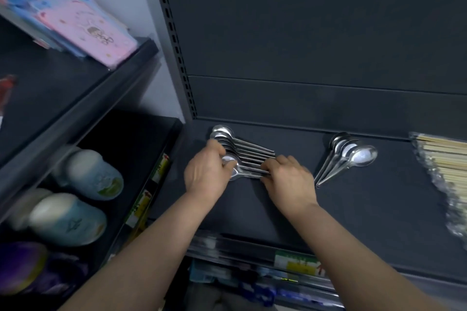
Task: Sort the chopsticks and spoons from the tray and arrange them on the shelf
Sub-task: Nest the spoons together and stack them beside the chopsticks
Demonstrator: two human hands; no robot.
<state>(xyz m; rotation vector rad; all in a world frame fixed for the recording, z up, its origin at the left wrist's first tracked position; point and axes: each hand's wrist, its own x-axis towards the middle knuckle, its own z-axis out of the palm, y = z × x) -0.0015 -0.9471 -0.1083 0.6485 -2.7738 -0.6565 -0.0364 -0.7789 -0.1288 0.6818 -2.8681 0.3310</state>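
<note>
Dark shelf [328, 199] - spoons being squared up near its back-left corner.
Head view: left hand [206, 175] pinches the bowl end of the row of spoons [249, 156], and right hand [288, 180] curls its fingers over the handle tips - likely squeezing from both ends so the overlapped row lines up. Second spoon bunch [347, 159] lies fanned near the back edge, mid-shelf, apart from the first. Chopsticks [446, 159] sit inside a clear wrap at the right edge. Tray not in view.

Fanned steel spoons [222, 131] lie on the shelf [366, 204] beside seemingly wrapped chopsticks [447, 159].
</note>
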